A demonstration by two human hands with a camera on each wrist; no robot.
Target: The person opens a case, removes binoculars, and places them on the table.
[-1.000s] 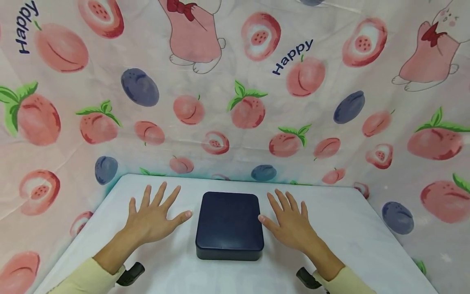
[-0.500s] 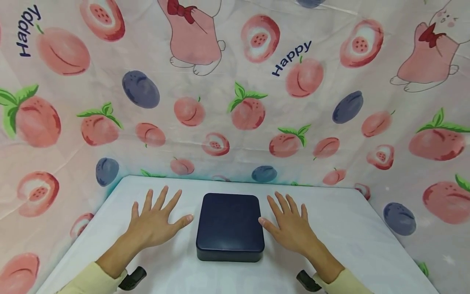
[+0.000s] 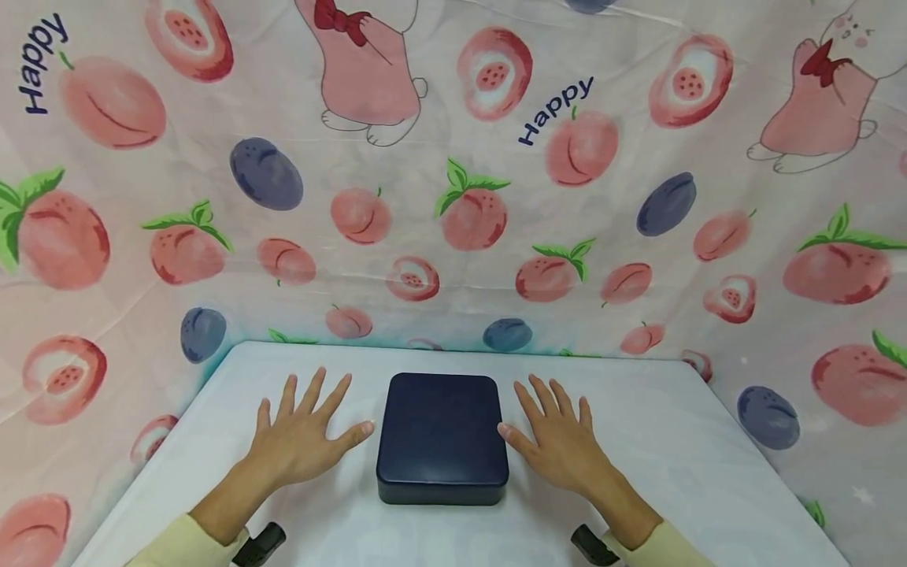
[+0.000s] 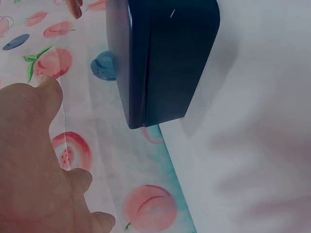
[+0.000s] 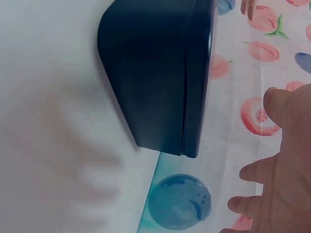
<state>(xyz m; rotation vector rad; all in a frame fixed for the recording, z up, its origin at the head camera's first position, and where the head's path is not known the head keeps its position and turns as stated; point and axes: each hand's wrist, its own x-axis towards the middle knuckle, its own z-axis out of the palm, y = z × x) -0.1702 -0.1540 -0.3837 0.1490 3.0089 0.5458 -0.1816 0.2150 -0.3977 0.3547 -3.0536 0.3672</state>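
On my screen, the dark box (image 3: pixel 442 429) lies on the white table (image 3: pixel 673 441), between the left hand (image 3: pixel 294 445) and the right hand (image 3: pixel 562 445), the right being nearer. Both hold nothing, fingers spread apart (the box's long axis I cannot tell).

The person wears long sleeves of a pale, creamy yellow, the left sleeve (image 3: pixel 187 545) and the right sleeve (image 3: pixel 659 547) alike in tint. The cloth looks plain and matte, lightly creased, and each ends in a simple cuff around the lower forearm, leaving the wrist uncovered. By each cuff, on the inward side, sits a small dark gadget: the left black device (image 3: pixel 260 545) and the right black device (image 3: pixel 594 545), both stubby, roughly cylindrical blocks with rounded ends and a dull sheen. The left hand (image 3: pixel 298 442) and right hand (image 3: pixel 563 442) are bare, with slender fingers and short nails on the thumbs.
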